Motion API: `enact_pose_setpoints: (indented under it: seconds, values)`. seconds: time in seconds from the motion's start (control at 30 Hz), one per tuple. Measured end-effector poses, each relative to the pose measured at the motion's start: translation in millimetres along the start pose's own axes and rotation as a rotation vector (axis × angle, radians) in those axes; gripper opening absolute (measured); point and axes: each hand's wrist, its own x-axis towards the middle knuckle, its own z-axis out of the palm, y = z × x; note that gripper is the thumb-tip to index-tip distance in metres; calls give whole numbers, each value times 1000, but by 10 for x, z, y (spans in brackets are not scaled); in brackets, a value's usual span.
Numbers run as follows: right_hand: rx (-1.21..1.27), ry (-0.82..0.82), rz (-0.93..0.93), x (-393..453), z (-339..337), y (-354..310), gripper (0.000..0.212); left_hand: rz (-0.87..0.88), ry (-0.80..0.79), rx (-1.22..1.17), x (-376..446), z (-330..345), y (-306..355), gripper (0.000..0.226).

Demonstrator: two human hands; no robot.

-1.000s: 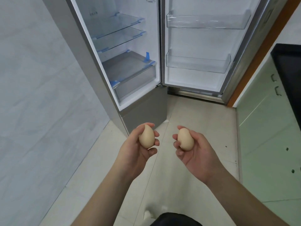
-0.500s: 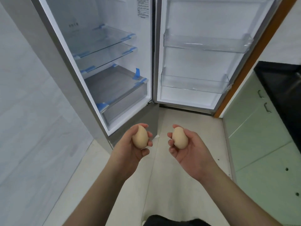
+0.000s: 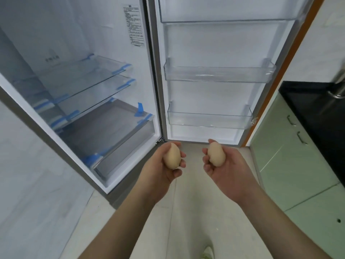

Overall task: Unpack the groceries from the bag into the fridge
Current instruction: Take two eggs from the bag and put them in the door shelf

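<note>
Eggs (image 3: 172, 156) tan; fridge (image 3: 112, 43) white inside, blue tape (image 3: 139, 111) on shelves; cabinets (image 3: 291, 165) pale green; table (image 3: 317, 109) black.

Two smooth, pale tan eggs are held up in front of the open fridge, near each other but apart. The left egg (image 3: 172, 156) stands nearly upright, narrow end up, cupped in curled fingers; the right egg (image 3: 216, 154) tilts slightly and rests in a palm. The tall white-lined fridge (image 3: 104, 43) stands wide open, with clear glass shelves (image 3: 84, 79) edged in blue tape, a grey bottom drawer (image 3: 119, 144), and transparent door bins (image 3: 219, 75).
</note>
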Motion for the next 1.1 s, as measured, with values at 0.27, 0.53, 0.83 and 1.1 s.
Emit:
enact_pose_setpoints:
  seconds: [0.27,0.53,0.83,1.1]
  values:
    - [68,-93,39,574,-250,-761,34,15,20,-63,756,626,51,28]
    - [40,-157,11,989,-294,-1224,37,72,3,-83,1198,875,105,44]
    - [-141,-177,-99,1442,-116,-1588,33,216,-173,93,1685,839,401,43]
    - [-216,-160,-238,1924,221,-1890,34,304,-192,127,2398,658,906,27]
